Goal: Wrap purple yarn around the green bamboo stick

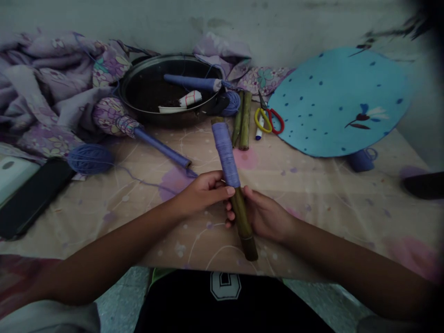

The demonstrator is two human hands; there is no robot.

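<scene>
Holding wrapped stick [229,167]: hands [208,190] [266,215] (partly hidden)

The yarn [227,155] looks matt, the stick [242,215] smooth wood.

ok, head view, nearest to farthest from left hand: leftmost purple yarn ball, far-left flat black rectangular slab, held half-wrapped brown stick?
1. Half-wrapped stick: held by left hand.
2. Yarn ball: left of the hand.
3. Black slab: far left.

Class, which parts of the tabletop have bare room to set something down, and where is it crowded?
Right: tablecloth between blue disc and right forearm. Left: between leftmost yarn ball, black slab and left forearm. Crowded: the back, with pan, bamboo pieces and scissors.
</scene>
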